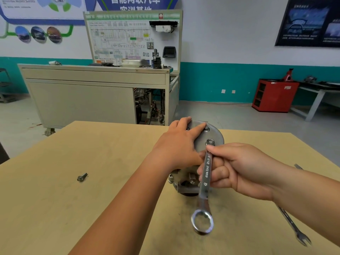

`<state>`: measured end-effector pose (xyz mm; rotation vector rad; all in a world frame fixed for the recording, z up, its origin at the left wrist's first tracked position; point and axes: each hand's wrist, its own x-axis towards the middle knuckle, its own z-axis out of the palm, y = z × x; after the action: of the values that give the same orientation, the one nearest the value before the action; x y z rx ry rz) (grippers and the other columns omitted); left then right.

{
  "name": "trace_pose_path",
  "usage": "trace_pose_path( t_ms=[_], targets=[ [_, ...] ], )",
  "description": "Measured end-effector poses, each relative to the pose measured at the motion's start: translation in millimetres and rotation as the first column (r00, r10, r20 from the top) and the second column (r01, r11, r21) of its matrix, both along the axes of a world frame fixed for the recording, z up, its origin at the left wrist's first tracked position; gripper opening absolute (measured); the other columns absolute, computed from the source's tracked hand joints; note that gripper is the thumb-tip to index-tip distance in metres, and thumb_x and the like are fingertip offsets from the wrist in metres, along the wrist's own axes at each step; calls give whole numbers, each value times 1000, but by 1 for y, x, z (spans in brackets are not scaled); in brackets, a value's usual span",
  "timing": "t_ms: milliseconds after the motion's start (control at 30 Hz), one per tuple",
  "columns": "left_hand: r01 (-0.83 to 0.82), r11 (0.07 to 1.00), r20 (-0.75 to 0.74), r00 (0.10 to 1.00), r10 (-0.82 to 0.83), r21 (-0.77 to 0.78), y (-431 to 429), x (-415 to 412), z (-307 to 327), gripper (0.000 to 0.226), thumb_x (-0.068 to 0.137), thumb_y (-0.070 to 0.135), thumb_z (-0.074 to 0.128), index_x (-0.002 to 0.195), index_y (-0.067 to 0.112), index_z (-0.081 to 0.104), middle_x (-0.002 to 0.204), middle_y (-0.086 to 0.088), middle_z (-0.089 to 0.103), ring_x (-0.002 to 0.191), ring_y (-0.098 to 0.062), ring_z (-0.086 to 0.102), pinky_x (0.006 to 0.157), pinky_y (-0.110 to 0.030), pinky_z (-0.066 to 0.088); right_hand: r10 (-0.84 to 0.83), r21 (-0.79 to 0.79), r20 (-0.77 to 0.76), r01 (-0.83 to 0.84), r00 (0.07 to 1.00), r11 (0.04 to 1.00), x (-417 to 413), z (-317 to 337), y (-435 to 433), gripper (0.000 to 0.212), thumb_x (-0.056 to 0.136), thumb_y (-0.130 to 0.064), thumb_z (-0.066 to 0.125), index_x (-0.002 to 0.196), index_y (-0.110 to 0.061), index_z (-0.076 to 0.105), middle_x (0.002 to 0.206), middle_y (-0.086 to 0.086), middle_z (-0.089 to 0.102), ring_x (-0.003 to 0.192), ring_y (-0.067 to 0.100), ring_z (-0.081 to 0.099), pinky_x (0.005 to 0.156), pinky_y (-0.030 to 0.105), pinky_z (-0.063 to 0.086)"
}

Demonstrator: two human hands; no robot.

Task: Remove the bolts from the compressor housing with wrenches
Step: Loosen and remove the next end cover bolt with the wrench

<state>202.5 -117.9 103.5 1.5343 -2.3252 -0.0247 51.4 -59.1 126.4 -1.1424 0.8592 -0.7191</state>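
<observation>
Centre frame: left hand (176,144) flat on housing (215,133), grip released; right hand (239,168) grasps wrench (206,181) on bolt (210,141).

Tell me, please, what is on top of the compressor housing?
The left hand rests there; the wrench sits over one bolt; a second bolt shows. The palm hides the rest.

A left hand (179,142) presses flat on the compressor housing (214,137) while the right hand (237,168) grips a wrench (206,179) seated on a far-side bolt (210,141).
</observation>
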Motion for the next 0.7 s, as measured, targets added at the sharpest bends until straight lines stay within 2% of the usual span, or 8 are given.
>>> trace_pose_path(
  t_ms=[133,233,367,467,533,567,633,700],
  targets=[
    [2,1000,-39,999,-2,21,2,3,0,99,66,73,56,150,38,19,155,2,14,141,-19,11,112,-39,25,152,-29,-329,-171,932,985,-24,9,-9,27,88,-30,48,79,-7,57,58,14,66,38,16,58,40,22,48],
    [-3,1000,-51,999,2,-9,3,4,-1,98,69,76,58,150,38,20,155,4,15,140,-19,13,113,-39,24,179,-62,-644,-284,744,957,-47,32,-22,31,79,-40,53,76,-10,59,55,6,61,43,15,56,47,24,50],
    [9,1000,-32,999,-9,-5,3,1,0,98,70,77,56,150,37,18,155,4,14,140,-18,11,113,-39,25,-80,-245,-935,-469,345,848,-63,57,-49,23,89,-41,50,84,-23,62,63,-7,66,58,5,61,65,22,46],
    [7,1000,-23,1000,-7,3,3,0,1,98,69,78,55,151,38,17,155,4,14,140,-19,11,112,-40,25,-358,-386,-917,-620,176,683,-69,59,-68,17,94,-44,40,93,-34,54,84,-13,61,79,5,55,78,23,42],
    [1,1000,-33,999,-1,4,3,1,0,98,68,77,56,150,38,18,155,4,15,140,-18,11,113,-39,24,-493,-445,-857,-697,150,561,-70,54,-76,22,96,-44,33,99,-32,52,90,-14,55,86,5,50,93,28,32],
    [-1,1000,-40,999,1,4,3,2,0,98,68,77,57,150,38,19,154,5,15,140,-18,12,113,-39,24,-534,-468,-830,-725,164,505,-71,51,-78,24,95,-45,31,100,-31,51,89,-15,52,85,3,47,93,27,28],
    [-4,1000,-51,999,4,9,4,3,0,98,69,76,58,150,39,19,154,5,15,141,-18,11,113,-39,24,-538,-497,-813,-749,224,439,-73,47,-79,26,91,-49,26,95,-35,48,84,-17,50,80,0,45,79,22,32],
    [-5,1000,-52,999,6,14,4,4,0,97,69,76,58,150,39,19,155,5,14,141,-18,11,113,-39,24,-487,-517,-827,-721,281,461,-77,48,-78,20,89,-49,29,89,-41,47,82,-15,52,78,-1,48,71,18,37]
  ],
)
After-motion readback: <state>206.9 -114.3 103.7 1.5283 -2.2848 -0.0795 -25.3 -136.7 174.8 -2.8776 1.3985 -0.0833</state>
